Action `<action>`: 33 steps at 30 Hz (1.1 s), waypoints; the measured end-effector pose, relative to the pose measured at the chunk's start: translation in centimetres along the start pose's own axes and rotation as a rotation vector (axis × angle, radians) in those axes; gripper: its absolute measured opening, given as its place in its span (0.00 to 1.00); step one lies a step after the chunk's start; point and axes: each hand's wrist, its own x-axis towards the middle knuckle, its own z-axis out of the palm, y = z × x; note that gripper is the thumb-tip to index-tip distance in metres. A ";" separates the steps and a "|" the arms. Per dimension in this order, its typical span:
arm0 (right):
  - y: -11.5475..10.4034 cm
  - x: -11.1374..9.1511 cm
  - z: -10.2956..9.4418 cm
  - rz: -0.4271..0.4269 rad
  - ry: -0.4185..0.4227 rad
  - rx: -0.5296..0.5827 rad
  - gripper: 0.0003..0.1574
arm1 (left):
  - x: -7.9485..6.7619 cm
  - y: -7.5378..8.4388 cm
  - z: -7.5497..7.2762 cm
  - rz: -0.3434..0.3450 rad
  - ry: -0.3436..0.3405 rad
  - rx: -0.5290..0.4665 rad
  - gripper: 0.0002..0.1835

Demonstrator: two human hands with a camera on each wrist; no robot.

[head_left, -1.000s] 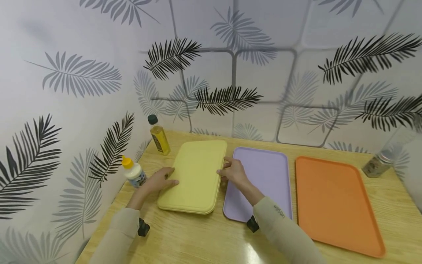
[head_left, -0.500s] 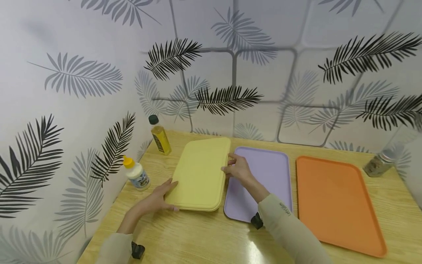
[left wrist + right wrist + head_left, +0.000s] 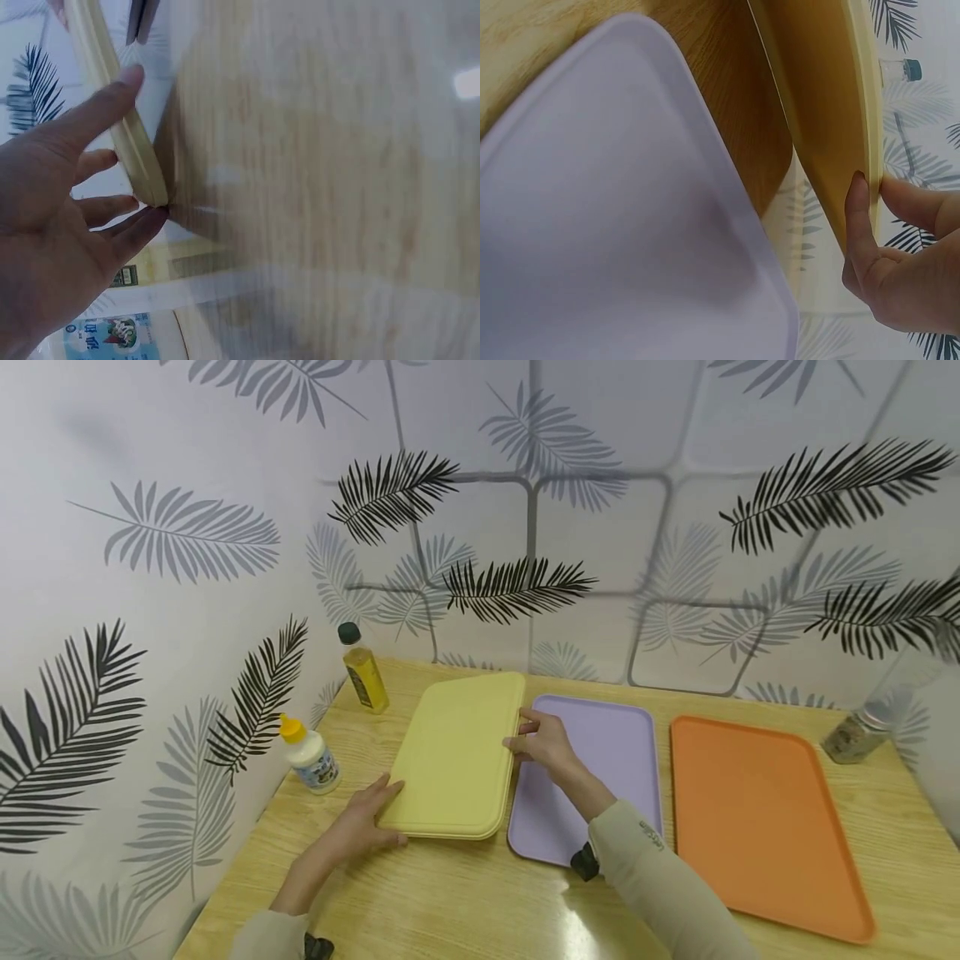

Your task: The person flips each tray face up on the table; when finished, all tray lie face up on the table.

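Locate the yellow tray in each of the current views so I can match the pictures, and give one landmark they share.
Head: yellow tray just left of centre, below mid-height, broad upper face showing.
Left wrist: upper left, seen edge-on as a narrow strip.
Right wrist: upper right, underside showing.
Shared landmark: leaf-patterned wall, visible in all three.

Right hand [image 3: 904, 281] pinches the edge of the yellow tray [image 3: 829, 97], tilted over the wood-grain table [image 3: 529, 41], with the lilac tray [image 3: 622, 210] lying just beside it and a dark-capped bottle [image 3: 901, 70] partly visible against the leaf-print wall [image 3: 922, 154].
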 end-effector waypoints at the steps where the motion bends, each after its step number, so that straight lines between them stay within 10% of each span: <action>1: 0.0 0.0 0.0 0.000 0.002 0.002 0.44 | -0.1 0.0 0.1 -0.002 0.006 0.012 0.47; 33: -3.2 -1.1 0.1 -0.010 0.018 0.187 0.38 | -2.6 3.1 1.7 -0.048 0.108 -0.156 0.38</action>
